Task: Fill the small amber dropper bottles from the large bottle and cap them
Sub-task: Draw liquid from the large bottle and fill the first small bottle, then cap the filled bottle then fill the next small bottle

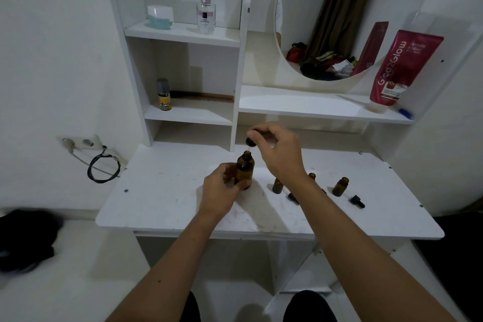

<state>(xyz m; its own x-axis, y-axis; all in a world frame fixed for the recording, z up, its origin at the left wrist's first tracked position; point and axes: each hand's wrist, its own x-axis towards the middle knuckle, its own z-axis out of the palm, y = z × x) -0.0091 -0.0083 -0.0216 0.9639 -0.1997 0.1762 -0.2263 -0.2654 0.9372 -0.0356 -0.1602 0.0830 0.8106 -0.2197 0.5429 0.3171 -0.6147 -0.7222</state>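
White vanity surface [162,198] below a round mirror [339,15]. Large amber bottle [245,170] stands mid-surface, left hand [222,192] clamped round it. Right hand [274,149] pinches its dropper cap [250,141] just above the neck. Three small bottles [340,186] stand open at right. Advice: lift straight, avoiding drips.

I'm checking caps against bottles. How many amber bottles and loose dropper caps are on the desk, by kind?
Large amber bottle: 1
Small amber bottles: 3
Dropper caps lying on the desk: 2
Dropper cap pinched in the right hand: 1
Total: 7
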